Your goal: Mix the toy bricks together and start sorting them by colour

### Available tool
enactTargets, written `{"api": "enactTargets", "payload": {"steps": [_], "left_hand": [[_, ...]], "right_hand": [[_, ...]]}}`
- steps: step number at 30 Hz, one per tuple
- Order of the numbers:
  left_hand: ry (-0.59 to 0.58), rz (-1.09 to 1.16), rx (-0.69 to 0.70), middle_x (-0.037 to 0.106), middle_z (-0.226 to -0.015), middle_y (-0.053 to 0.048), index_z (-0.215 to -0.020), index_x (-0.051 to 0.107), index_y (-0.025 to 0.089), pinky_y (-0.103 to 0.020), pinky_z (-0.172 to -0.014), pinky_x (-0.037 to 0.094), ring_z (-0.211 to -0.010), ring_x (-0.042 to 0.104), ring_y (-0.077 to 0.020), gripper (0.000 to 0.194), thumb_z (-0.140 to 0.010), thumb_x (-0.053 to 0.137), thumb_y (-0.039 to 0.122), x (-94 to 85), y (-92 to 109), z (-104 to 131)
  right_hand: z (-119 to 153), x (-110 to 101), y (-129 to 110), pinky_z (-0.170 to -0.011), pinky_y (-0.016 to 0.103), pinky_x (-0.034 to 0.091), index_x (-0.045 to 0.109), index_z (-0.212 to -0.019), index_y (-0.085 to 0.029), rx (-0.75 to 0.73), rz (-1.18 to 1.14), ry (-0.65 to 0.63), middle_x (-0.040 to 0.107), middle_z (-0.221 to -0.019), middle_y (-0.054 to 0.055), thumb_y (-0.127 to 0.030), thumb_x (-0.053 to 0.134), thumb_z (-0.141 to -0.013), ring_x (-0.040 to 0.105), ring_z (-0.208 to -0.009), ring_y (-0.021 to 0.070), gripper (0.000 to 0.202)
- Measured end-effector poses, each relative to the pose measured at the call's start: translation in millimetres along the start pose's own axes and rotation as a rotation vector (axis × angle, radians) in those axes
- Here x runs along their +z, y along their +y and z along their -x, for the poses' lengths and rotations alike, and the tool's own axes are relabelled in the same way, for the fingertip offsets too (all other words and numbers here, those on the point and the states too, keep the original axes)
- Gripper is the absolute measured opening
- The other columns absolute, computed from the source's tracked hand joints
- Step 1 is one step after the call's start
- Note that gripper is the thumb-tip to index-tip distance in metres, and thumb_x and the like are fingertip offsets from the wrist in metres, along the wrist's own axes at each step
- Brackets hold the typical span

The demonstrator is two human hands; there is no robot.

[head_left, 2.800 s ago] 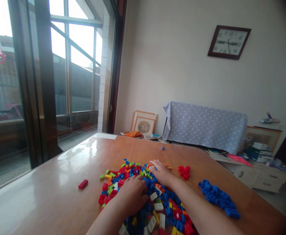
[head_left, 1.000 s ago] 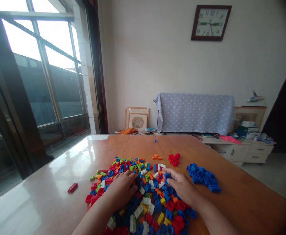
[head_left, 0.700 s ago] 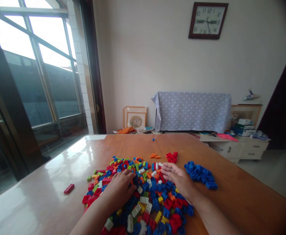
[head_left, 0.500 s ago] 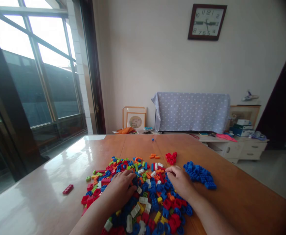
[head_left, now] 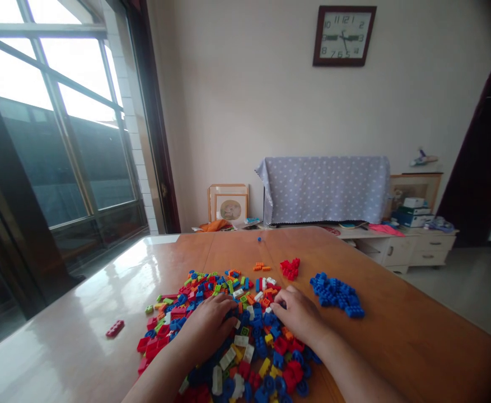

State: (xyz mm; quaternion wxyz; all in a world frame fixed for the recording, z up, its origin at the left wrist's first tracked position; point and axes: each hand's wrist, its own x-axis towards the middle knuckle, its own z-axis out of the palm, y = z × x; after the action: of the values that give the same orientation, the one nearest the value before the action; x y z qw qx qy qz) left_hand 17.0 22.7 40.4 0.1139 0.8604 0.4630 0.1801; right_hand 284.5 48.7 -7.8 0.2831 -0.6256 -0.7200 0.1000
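Note:
A wide pile of mixed toy bricks (head_left: 241, 340) in red, blue, white, yellow, green and orange covers the near middle of the table. My left hand (head_left: 215, 320) lies over the left part of this pile, palm down, its fingers bent among the bricks; what its fingertips touch is hidden. My right hand (head_left: 295, 313) is at the pile's right side, fingers curled and thumb close to them, near white and orange bricks. Anything between those fingers is too small to make out. To its right sits a heap of blue bricks (head_left: 337, 295).
Small groups of red bricks (head_left: 290, 268) and orange bricks (head_left: 261, 267) stand beyond the pile. One red brick (head_left: 115, 328) lies far left on the table (head_left: 81, 313). A tiny blue piece (head_left: 259, 239) is near the far edge. A white cabinet (head_left: 424, 249) stands behind.
My right hand has moved left and inward over the pile. My left hand stays nearly in place on the bricks. The whole view has shifted slightly.

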Motion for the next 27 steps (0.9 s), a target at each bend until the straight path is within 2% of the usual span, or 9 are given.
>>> {"api": "enactTargets", "payload": {"steps": [8,17,23,27], "left_hand": [[0.011,0.021,0.002,0.066,-0.112,-0.006,-0.115,0.068,0.027,-0.030,-0.093,0.048,-0.105,0.061,-0.0217,0.027,-0.095,0.050,0.030,-2.2,4.8,-1.2],[0.049,0.032,-0.036,0.067,-0.116,-0.005,-0.117,0.067,0.028,-0.027,-0.094,0.049,-0.107,0.063,-0.0203,0.028,-0.096,0.049,0.034,-4.8,8.6,1.6],[0.092,0.052,-0.061,0.069,-0.118,-0.005,-0.121,0.067,0.027,-0.029,-0.096,0.049,-0.109,0.064,-0.0217,0.033,-0.098,0.046,0.038,-5.0,6.5,0.9],[0.121,0.041,-0.059,0.070,-0.118,-0.006,-0.120,0.068,0.027,-0.031,-0.097,0.049,-0.109,0.064,-0.0226,0.034,-0.098,0.046,0.039,-5.0,7.4,-2.0]], "right_hand": [[-3.8,6.4,1.9,-0.069,0.025,0.039,0.070,-0.078,-0.022,-0.016,-0.088,-0.014,0.065,-0.086,0.002,-0.022,0.060,-0.078,0.061,-0.079,0.0162,0.010],[-2.9,3.9,-1.8,-0.072,0.026,0.042,0.066,-0.077,-0.023,-0.080,-0.137,0.050,0.068,-0.085,0.002,-0.026,0.058,-0.081,0.062,-0.080,0.0180,0.010],[-0.9,-2.7,-7.2,-0.068,0.025,0.042,0.066,-0.084,-0.024,-0.077,-0.227,0.003,0.073,-0.080,0.001,-0.028,0.054,-0.084,0.066,-0.076,0.0185,0.013],[1.0,-3.9,-9.4,-0.067,0.025,0.041,0.065,-0.086,-0.024,-0.087,-0.229,0.036,0.074,-0.084,0.001,-0.027,0.053,-0.084,0.067,-0.079,0.0185,0.012]]}}
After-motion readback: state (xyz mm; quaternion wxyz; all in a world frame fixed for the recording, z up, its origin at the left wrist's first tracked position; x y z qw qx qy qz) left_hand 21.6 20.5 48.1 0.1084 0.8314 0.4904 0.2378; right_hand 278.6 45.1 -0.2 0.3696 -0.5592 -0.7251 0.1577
